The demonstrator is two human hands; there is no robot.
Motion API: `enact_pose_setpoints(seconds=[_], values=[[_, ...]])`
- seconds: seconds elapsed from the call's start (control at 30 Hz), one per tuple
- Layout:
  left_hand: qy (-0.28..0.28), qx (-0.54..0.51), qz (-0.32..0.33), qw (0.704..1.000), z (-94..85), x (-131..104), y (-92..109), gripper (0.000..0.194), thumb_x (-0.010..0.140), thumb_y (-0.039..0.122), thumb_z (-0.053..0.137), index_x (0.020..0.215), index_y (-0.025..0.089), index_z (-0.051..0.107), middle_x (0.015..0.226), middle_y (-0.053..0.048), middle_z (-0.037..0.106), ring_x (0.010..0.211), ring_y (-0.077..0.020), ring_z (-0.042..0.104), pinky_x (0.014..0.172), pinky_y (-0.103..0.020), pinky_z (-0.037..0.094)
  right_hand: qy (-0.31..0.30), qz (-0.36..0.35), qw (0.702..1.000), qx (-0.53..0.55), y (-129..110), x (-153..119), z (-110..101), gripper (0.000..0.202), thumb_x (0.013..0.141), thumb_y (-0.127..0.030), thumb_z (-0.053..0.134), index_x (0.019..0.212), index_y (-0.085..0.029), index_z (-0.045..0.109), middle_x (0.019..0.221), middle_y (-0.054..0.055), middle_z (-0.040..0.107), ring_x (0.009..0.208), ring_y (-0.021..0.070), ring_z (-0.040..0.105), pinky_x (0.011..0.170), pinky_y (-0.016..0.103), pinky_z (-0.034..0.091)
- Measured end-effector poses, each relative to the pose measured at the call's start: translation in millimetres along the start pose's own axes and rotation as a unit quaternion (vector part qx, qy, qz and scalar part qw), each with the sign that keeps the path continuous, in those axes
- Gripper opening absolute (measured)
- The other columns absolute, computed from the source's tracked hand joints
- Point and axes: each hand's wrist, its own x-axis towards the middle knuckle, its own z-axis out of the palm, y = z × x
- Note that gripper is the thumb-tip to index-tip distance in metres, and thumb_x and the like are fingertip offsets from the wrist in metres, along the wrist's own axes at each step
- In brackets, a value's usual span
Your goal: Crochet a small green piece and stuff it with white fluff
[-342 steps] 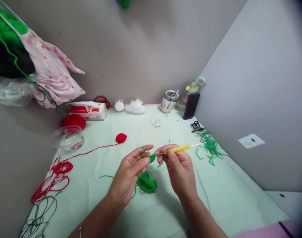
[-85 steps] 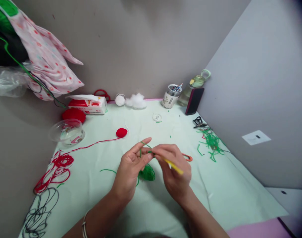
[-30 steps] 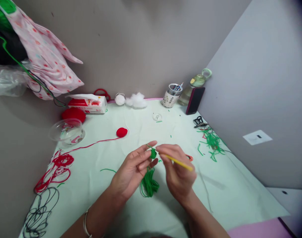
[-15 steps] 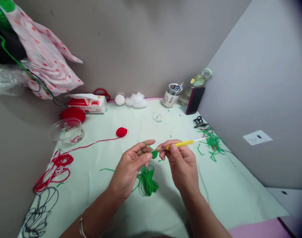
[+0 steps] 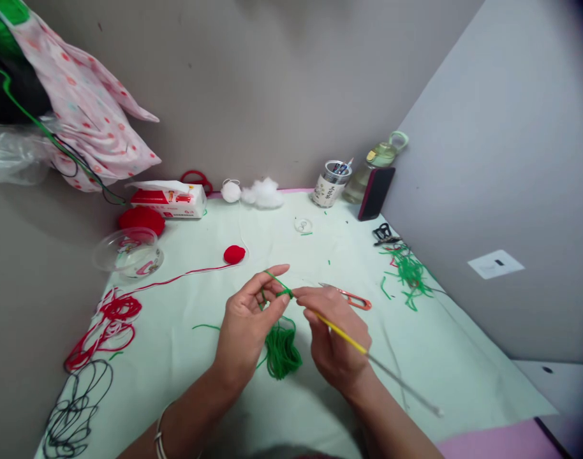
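Between the fingertips of my left hand (image 5: 248,319) is a small green crocheted piece (image 5: 285,294), with green yarn looped over the raised index finger. My right hand (image 5: 337,335) is closed on a crochet hook (image 5: 342,333) with a yellow grip; its metal shaft points down to the right, over the wrist. The right fingertips touch or nearly touch the green piece, and the hook's working tip is hidden there. Below and between the hands lies a bundle of green yarn (image 5: 282,352). Orange thread snips (image 5: 356,299) rest just beyond my right hand.
A red ball (image 5: 234,255) trails yarn to a red-and-white tangle (image 5: 122,308) at left. Dark cord (image 5: 78,408) lies nearer. Tissue pack (image 5: 171,201), white stuffing (image 5: 263,194), pen can (image 5: 330,185), bottle (image 5: 380,156) and phone (image 5: 376,194) line the back. Green scraps (image 5: 410,271) lie right.
The hook has swung from pointing right to pointing down and right. My right hand has turned and lowered slightly, uncovering the orange snips. The left hand has shifted a little left.
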Motion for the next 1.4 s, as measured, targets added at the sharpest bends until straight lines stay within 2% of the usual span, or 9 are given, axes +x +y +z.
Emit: enact_pose_setpoints(seconds=[0.17,0.3,0.47,0.63,0.73,0.8,0.97,1.17,1.4], values=[[-0.050,-0.120,-0.097,0.987,5.2,-2.7,3.1,0.051,0.083,0.026,0.083,0.132,0.024,0.072,0.068,0.007,0.051,0.057,-0.0054,0.039,0.064,-0.017,0.044,0.025,-0.037,0.995,-0.090,2.9,-3.3,4.1,0.036,0.096,-0.009,0.061,0.123,-0.028,0.074,0.103,0.009,0.076,0.091,0.0233,0.072,0.075,0.037,0.061],[-0.082,-0.200,-0.154,0.964,-0.4,3.2,10.0,0.041,0.084,0.019,0.081,0.124,0.015,0.076,0.060,0.011,0.043,0.047,-0.0026,0.019,0.079,-0.020,0.051,0.073,0.121,0.987,0.076,-1.0,6.2,-3.2,0.027,0.100,-0.012,0.056,0.108,-0.027,0.077,0.091,0.005,0.075,0.079,0.0196,0.069,0.068,0.035,0.058],[-0.078,-0.137,-0.115,0.981,-4.0,4.4,11.5,0.041,0.084,0.023,0.082,0.124,0.021,0.076,0.084,0.004,0.061,0.052,-0.0015,0.033,0.072,-0.020,0.048,0.064,0.231,0.948,0.210,-0.5,13.7,-4.3,0.020,0.102,-0.023,0.058,0.098,-0.025,0.077,0.089,0.004,0.075,0.073,0.0173,0.067,0.064,0.032,0.057],[-0.050,-0.083,-0.071,0.993,2.6,2.4,5.4,0.043,0.080,0.025,0.086,0.123,0.024,0.077,0.081,0.004,0.059,0.054,-0.0029,0.032,0.050,-0.018,0.031,0.035,0.150,0.983,0.098,-1.1,8.9,1.1,0.025,0.098,-0.011,0.060,0.106,-0.027,0.078,0.094,0.004,0.078,0.080,0.0183,0.070,0.069,0.032,0.058],[-0.082,-0.152,-0.132,0.976,3.3,4.4,1.9,0.036,0.084,0.026,0.083,0.119,0.020,0.080,0.059,0.010,0.041,0.050,-0.0033,0.023,0.061,-0.016,0.043,0.029,0.046,0.999,0.001,-0.8,6.1,1.6,0.033,0.093,-0.005,0.065,0.112,-0.028,0.078,0.101,0.007,0.077,0.088,0.0204,0.072,0.074,0.034,0.059],[-0.105,-0.200,-0.172,0.959,1.0,6.7,1.5,0.031,0.085,0.025,0.081,0.115,0.016,0.082,0.054,0.012,0.030,0.049,-0.0038,0.018,0.076,-0.019,0.050,0.044,0.070,0.996,0.014,0.9,7.1,-0.8,0.030,0.094,-0.007,0.063,0.110,-0.028,0.079,0.100,0.007,0.077,0.087,0.0202,0.071,0.074,0.034,0.058],[-0.092,-0.203,-0.148,0.964,-5.0,8.8,6.1,0.029,0.084,0.020,0.081,0.113,0.019,0.083,0.054,0.011,0.033,0.051,-0.0041,0.022,0.086,-0.023,0.051,0.069,0.276,0.927,0.242,7.0,13.5,-7.3,0.019,0.102,-0.026,0.059,0.098,-0.024,0.078,0.087,0.004,0.072,0.070,0.0159,0.064,0.064,0.032,0.054],[-0.075,-0.075,-0.089,0.990,-1.5,6.2,8.4,0.033,0.080,0.023,0.083,0.114,0.025,0.082,0.079,0.002,0.057,0.064,-0.0071,0.039,0.061,-0.018,0.037,0.038,0.318,0.906,0.277,7.8,12.0,-3.7,0.015,0.098,-0.033,0.068,0.097,-0.025,0.080,0.091,0.003,0.075,0.074,0.0149,0.064,0.069,0.030,0.053],[-0.075,-0.054,-0.080,0.992,-3.9,5.3,8.4,0.031,0.081,0.025,0.081,0.112,0.027,0.082,0.088,-0.001,0.060,0.080,-0.0116,0.051,0.070,-0.022,0.040,0.062,0.353,0.855,0.376,7.9,15.7,-4.2,0.022,0.102,-0.036,0.061,0.091,-0.022,0.074,0.086,0.003,0.077,0.069,0.0131,0.066,0.069,0.028,0.055]])
